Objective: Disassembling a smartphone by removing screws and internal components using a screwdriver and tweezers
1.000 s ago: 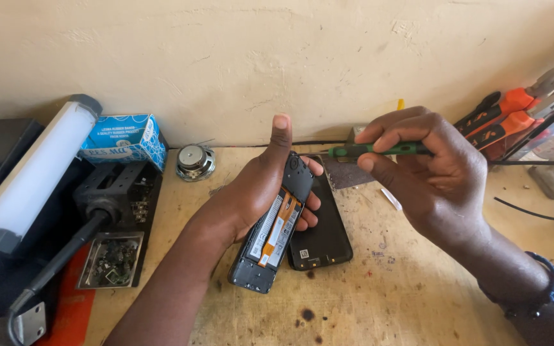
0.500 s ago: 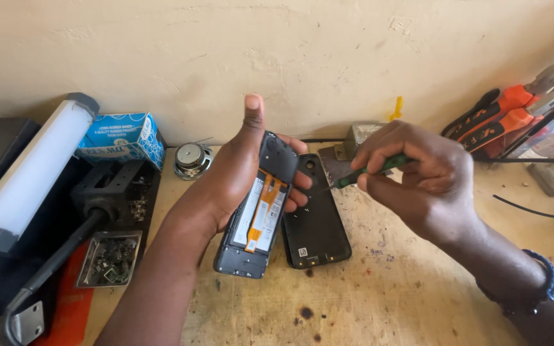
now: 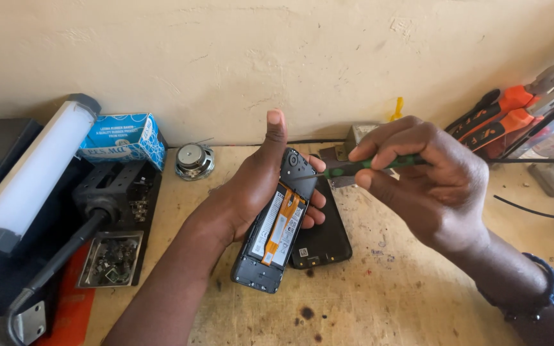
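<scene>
My left hand [image 3: 251, 192] holds an opened phone [image 3: 276, 230] with its back off, showing a battery and an orange flex cable. The thumb points up along the phone's left edge, and the fingers wrap round its right side. My right hand [image 3: 418, 186] pinches a green-handled screwdriver [image 3: 367, 164], whose tip points left at the phone's top end near the camera. A black back cover [image 3: 322, 237] lies flat on the wooden bench under the phone's right side.
A blue box [image 3: 126, 140], a small round speaker [image 3: 194, 160] and a white tube lamp [image 3: 33, 173] lie at the left. A black holder with a tray of screws [image 3: 110, 259] stands left of my arm. Orange-handled pliers [image 3: 508, 115] lean at the right wall.
My left hand has tilted the phone more upright and closer to me. The right hand has moved the screwdriver left, bringing its tip to the phone's top end.
</scene>
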